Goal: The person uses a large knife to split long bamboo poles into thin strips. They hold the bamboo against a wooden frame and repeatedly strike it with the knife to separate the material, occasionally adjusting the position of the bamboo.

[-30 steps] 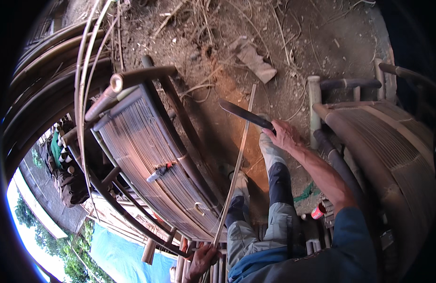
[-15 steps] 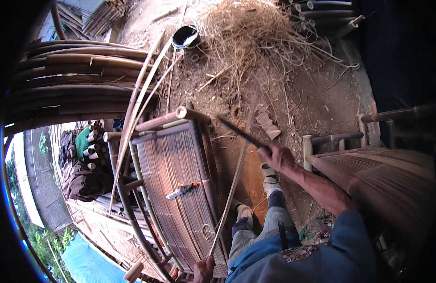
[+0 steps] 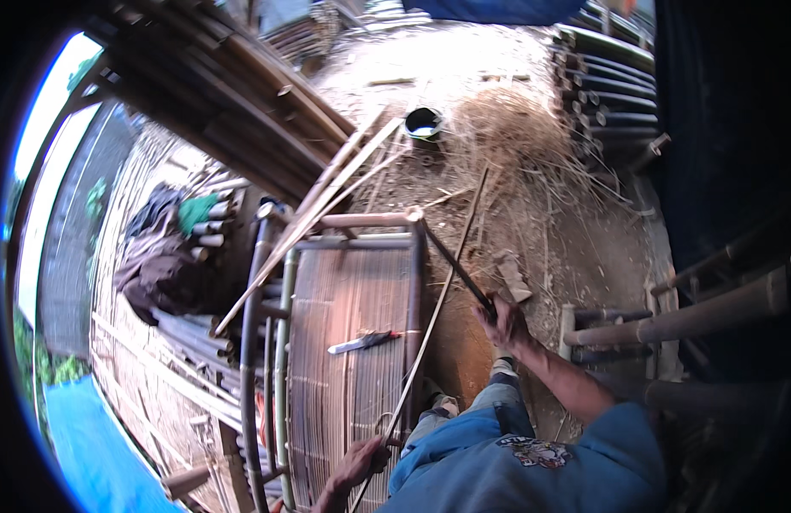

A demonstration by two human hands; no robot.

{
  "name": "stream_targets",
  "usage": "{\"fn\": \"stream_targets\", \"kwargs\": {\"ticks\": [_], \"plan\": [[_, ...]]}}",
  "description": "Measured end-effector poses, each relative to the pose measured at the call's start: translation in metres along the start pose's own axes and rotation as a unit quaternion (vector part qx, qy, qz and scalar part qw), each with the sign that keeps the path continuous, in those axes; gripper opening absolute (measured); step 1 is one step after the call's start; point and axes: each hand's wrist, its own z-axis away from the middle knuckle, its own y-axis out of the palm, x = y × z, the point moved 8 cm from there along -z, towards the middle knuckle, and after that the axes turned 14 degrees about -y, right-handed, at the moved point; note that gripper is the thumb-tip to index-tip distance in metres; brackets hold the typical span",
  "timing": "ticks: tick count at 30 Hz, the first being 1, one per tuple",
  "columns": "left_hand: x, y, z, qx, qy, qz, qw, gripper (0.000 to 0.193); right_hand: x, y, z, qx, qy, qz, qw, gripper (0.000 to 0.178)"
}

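My left hand (image 3: 367, 462) is closed around a long, thin bamboo strip (image 3: 425, 342), over the near end of a slatted bamboo bench (image 3: 323, 385). The strip slants away from me past the bench's right side, its far end out over the dirt floor. My right hand (image 3: 502, 325) grips the handle of a long dark-bladed machete (image 3: 451, 259). Its blade points forward and left, crossing or lying close to the strip; whether they touch I cannot tell. A small knife (image 3: 361, 343) with a pale blade and dark handle lies on the bench slats.
Longer bamboo strips (image 3: 327, 201) lean across the bench's far left corner. Beyond are a dark bucket (image 3: 423, 124) and a heap of shavings (image 3: 511, 128). Bamboo poles are stacked far left (image 3: 233, 94) and far right (image 3: 613, 85). Another bamboo frame (image 3: 618, 333) stands at right.
The view has lifted and turned, showing more ground ahead. My left hand has come forward and further into view with the strip, which now reaches farther out. Both hands keep their holds.
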Motion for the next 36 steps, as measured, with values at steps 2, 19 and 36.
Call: {"fn": "stream_targets", "kwargs": {"ticks": [2, 19, 36], "plan": [[0.008, -0.016, 0.021, 0.06, 0.02, 0.014, 0.998, 0.051, 0.052, 0.006, 0.001, 0.027, -0.144, 0.145, 0.979, 0.048], [-0.049, -0.096, 0.045, -0.131, 0.228, -0.206, 0.943, 0.042, 0.137, 0.137, -0.018, -0.063, 0.146, -0.372, 0.914, 0.035], [-0.015, -0.131, 0.056, 0.008, 0.258, 0.06, 0.964, 0.039, 0.209, 0.134, -0.147, 0.024, -0.031, -0.082, 0.996, 0.041]]}}
